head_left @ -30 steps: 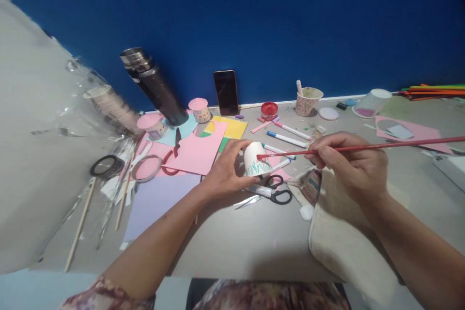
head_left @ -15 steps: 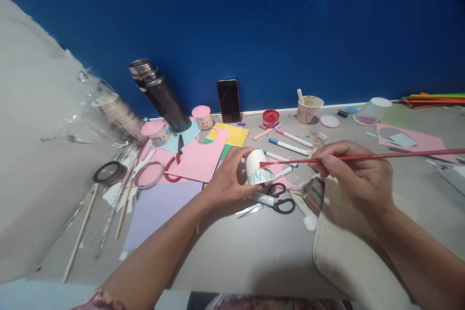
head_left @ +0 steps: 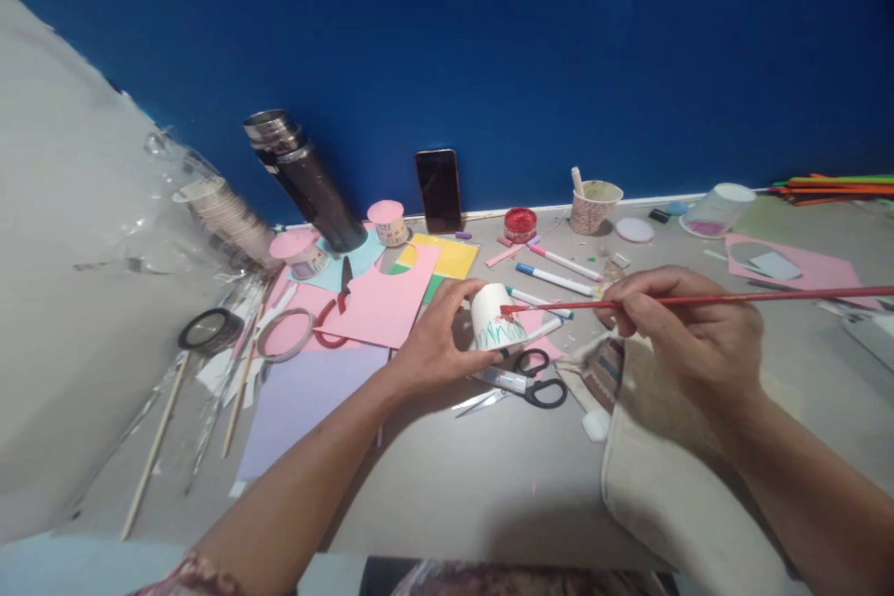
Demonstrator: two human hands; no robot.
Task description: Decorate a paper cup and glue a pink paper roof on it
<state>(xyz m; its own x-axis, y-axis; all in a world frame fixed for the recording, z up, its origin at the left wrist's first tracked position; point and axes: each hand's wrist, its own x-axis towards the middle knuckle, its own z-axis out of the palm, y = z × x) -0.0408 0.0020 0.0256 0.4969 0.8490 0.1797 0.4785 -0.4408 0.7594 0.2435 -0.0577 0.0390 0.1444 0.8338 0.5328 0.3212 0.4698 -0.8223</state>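
A small white paper cup [head_left: 488, 309], upside down and slightly tilted, is gripped from the left by my left hand [head_left: 440, 335], thumb low and fingers behind. Green strokes run around its lower part, with red marks among them. Between the fingertips of my right hand [head_left: 688, 335] is a long red paintbrush [head_left: 670, 301], held level. Its red tip touches the cup's side. Below the cup lie black-handled scissors [head_left: 546, 391] and a clear tube [head_left: 504, 380]. Further back stands an open pot of red paint [head_left: 521, 224].
Markers [head_left: 557, 279] and pink paper [head_left: 391, 298] lie behind the cup. A dark flask [head_left: 314, 191], a phone [head_left: 439, 191] and a brush-holding cup [head_left: 593, 208] stand along the blue wall. Left are black tape [head_left: 202, 331] and sticks [head_left: 155, 447]. A beige cloth [head_left: 670, 484] lies under my right arm.
More red marks show on the cup's side near the green strokes. The brush tip has shifted very slightly upward; both hands keep their hold.
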